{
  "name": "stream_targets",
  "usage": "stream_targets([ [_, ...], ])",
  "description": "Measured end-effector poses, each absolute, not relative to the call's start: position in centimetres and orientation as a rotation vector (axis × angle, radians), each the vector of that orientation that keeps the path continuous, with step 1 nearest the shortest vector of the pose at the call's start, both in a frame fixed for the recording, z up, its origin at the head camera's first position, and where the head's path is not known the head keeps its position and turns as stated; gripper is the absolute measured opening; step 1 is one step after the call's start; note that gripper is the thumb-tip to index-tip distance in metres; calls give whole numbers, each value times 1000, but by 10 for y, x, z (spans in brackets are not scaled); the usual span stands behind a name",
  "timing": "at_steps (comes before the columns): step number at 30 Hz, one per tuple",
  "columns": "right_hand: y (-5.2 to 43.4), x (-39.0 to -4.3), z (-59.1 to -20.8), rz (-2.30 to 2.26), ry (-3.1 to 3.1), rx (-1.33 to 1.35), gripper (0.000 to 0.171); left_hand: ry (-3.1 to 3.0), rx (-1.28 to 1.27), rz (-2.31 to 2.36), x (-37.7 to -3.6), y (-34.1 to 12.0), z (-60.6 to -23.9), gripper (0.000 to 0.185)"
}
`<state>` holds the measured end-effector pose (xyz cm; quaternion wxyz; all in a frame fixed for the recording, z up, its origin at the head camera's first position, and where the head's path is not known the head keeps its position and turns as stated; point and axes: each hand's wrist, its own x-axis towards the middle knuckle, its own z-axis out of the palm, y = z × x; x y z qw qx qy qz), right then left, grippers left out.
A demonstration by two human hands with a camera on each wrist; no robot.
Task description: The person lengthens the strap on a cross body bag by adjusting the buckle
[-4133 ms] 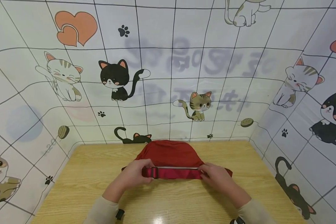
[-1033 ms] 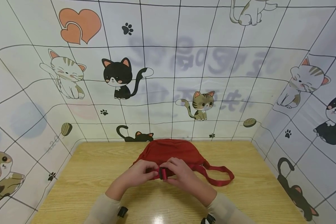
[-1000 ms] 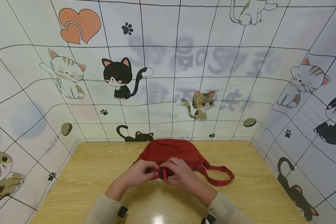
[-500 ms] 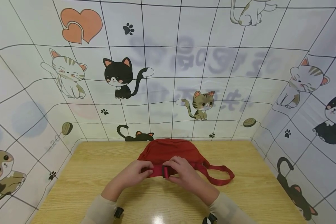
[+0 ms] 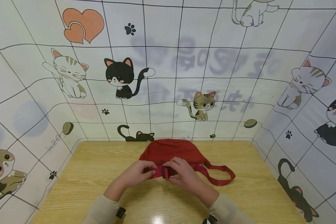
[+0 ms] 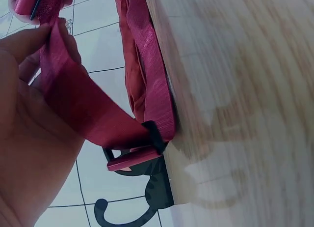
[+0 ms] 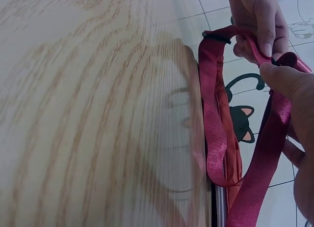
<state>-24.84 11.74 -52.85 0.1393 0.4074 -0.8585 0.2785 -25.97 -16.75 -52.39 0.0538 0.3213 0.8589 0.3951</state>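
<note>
A dark red waist bag (image 5: 172, 151) lies at the back of the table, its crimson strap (image 5: 156, 171) in front of it. My left hand (image 5: 134, 175) pinches the strap between thumb and fingers, left of a black strap slider (image 5: 164, 172). Just right of that slider, my right hand (image 5: 187, 177) holds the strap between thumb and fingertips. In the left wrist view, the webbing (image 6: 93, 109) runs down from the fingers to another black slider (image 6: 155, 137). The right wrist view shows the strap as a loop (image 7: 211, 114) below both hands.
A loose strap loop (image 5: 231, 175) lies on the wooden table (image 5: 254, 199) right of the bag. Behind and at both sides stand white walls (image 5: 162, 62) of gridded, cat-printed sheet. Black wrist mounts (image 5: 121, 212) sit under the sleeves.
Since about four seconds ago, my right hand has moved left from the bag's right end to the slider, leaving a strap loop at right. Lately the hands parted slightly, showing more strap.
</note>
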Motion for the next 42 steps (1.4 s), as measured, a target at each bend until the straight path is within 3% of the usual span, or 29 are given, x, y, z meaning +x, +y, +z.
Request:
stream_targets([
  [21, 111, -254, -535, 839, -2426, 1214, 60, 2562, 973, 1237, -260, -157, -515, 17],
  [31, 114, -253, -535, 811, -2408, 1201, 63, 2670, 932, 1162, -257, -169, -521, 8],
  [42, 113, -253, -535, 828, -2410, 1200, 59, 2667, 964, 1167, -258, -171, -523, 17],
])
